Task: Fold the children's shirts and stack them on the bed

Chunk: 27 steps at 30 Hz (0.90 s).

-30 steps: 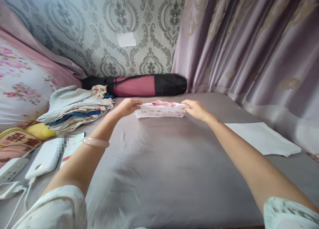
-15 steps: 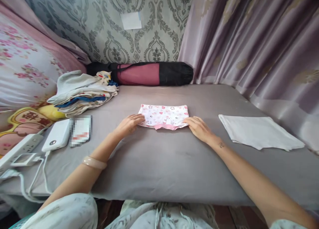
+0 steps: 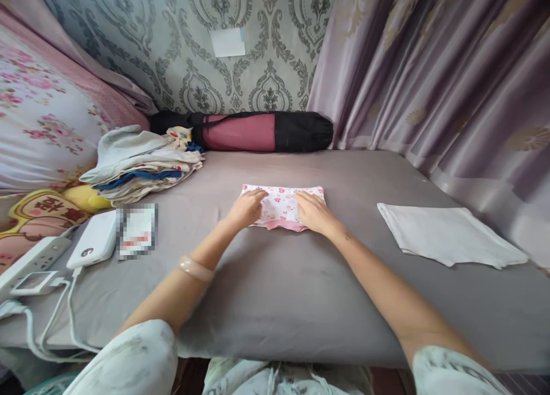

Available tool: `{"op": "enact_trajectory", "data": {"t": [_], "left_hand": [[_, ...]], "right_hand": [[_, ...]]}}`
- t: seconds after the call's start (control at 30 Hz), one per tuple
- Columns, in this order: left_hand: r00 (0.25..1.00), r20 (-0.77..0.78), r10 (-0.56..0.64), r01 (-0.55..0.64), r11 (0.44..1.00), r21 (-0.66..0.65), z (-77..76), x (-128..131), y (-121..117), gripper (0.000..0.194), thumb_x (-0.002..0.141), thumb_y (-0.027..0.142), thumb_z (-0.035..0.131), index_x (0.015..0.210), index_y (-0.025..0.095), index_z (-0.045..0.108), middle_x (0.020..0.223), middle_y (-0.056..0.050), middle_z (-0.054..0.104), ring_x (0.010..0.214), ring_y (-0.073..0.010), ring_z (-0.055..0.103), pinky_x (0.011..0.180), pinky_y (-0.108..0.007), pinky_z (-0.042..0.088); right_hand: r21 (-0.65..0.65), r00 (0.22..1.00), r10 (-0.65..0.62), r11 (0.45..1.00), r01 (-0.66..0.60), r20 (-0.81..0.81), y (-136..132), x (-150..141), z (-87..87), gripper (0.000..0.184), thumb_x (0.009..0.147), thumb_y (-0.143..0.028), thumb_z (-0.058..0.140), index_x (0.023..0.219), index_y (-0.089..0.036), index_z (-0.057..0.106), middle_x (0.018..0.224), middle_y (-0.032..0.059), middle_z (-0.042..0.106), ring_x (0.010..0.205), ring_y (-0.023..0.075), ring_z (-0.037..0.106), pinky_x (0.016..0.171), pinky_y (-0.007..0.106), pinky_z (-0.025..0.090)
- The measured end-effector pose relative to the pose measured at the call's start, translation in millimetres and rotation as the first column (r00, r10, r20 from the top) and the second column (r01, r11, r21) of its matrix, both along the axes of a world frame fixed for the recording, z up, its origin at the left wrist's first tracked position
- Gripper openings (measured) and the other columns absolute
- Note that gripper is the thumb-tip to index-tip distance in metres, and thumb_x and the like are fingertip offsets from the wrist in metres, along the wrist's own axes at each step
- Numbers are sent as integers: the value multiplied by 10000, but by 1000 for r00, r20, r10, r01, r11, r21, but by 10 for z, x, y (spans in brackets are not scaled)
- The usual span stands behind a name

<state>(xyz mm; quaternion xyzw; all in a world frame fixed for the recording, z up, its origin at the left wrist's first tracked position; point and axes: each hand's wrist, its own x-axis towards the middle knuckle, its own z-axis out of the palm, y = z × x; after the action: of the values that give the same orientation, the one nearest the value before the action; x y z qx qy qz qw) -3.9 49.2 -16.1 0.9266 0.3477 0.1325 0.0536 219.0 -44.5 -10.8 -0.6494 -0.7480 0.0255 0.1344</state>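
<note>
A small white garment with pink flower print and a pink edge (image 3: 281,203) lies flat on the grey sheet (image 3: 266,292) in the middle of the bed. My left hand (image 3: 248,208) rests flat on its left part, fingers stretched out. My right hand (image 3: 313,212) lies flat on its right part, fingers also stretched out. Both palms press down on the cloth and hold nothing. A pale bangle (image 3: 196,268) sits on my left wrist.
A pile of folded clothes (image 3: 141,163) lies at the back left, a black and pink roll bag (image 3: 258,131) along the wall. A white folded cloth (image 3: 447,234) lies right. A power bank (image 3: 92,245), phone (image 3: 137,230), power strip (image 3: 30,260) and cables lie left. Curtains (image 3: 429,74) hang right.
The garment came down from the far side and now lies flat. My hands moved from its outer corners inward onto its top.
</note>
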Motion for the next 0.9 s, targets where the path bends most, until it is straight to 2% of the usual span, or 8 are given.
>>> {"op": "enact_trajectory", "data": {"t": [0.13,0.23,0.33,0.47,0.63,0.73,0.8,0.9], "left_hand": [[997,-59,50,-50,999,8,-193,509,42,445,911,140,351,1332,129,494,1399,-135,523,1357,-254,410,1127,-425,310],[992,-91,85,-85,996,8,-330,617,109,437,970,218,297,1365,111,448,1428,-159,483,1361,-266,397,1125,-452,292],[988,-126,93,-89,995,42,-398,593,156,448,985,260,283,1394,137,417,1467,-149,440,1375,-268,371,1127,-460,271],[981,-147,125,-114,990,77,-386,551,154,456,991,306,269,1396,171,428,1472,-132,437,1359,-292,383,1105,-482,282],[969,-161,188,-180,982,62,-340,477,161,509,996,386,240,1391,136,440,1479,-158,419,1349,-320,378,1083,-518,298],[963,-147,227,-220,973,64,-335,376,206,514,993,394,236,1387,137,442,1468,-159,432,1357,-301,369,1121,-515,240],[956,-145,256,-254,967,32,-336,296,245,510,991,401,238,1392,157,437,1477,-148,423,1372,-288,350,1135,-512,216],[943,-156,295,-306,950,-52,-341,182,302,524,987,427,224,1412,185,412,1514,-134,372,1410,-289,294,1119,-511,254]], "right_hand": [[-122,999,-15,992,20,42,343,-316,-150,548,943,-207,263,1468,-77,352,1544,129,325,1437,241,237,1169,434,144],[-186,998,-37,982,46,53,478,-367,-257,576,956,-254,219,1492,-61,303,1567,125,267,1456,242,187,1180,459,101],[-198,998,-32,979,41,50,518,-330,-313,589,955,-272,201,1500,-67,290,1575,105,250,1459,231,179,1184,464,100],[-179,997,-59,981,67,52,508,-289,-330,585,965,-299,187,1508,-105,288,1578,84,248,1457,237,182,1177,478,114],[-157,976,-209,964,217,61,486,-250,-340,600,980,-360,210,1482,-49,315,1558,163,274,1442,269,220,1169,488,104],[-128,956,-286,948,293,69,450,-155,-348,604,985,-383,218,1463,-34,340,1543,186,299,1433,275,238,1163,465,124],[-123,946,-317,938,324,73,415,-54,-352,611,986,-392,222,1455,-22,350,1536,195,312,1430,283,244,1159,456,140],[-132,936,-341,927,350,86,357,109,-359,604,986,-389,231,1449,-24,359,1530,195,323,1426,283,253,1160,440,143]]}}
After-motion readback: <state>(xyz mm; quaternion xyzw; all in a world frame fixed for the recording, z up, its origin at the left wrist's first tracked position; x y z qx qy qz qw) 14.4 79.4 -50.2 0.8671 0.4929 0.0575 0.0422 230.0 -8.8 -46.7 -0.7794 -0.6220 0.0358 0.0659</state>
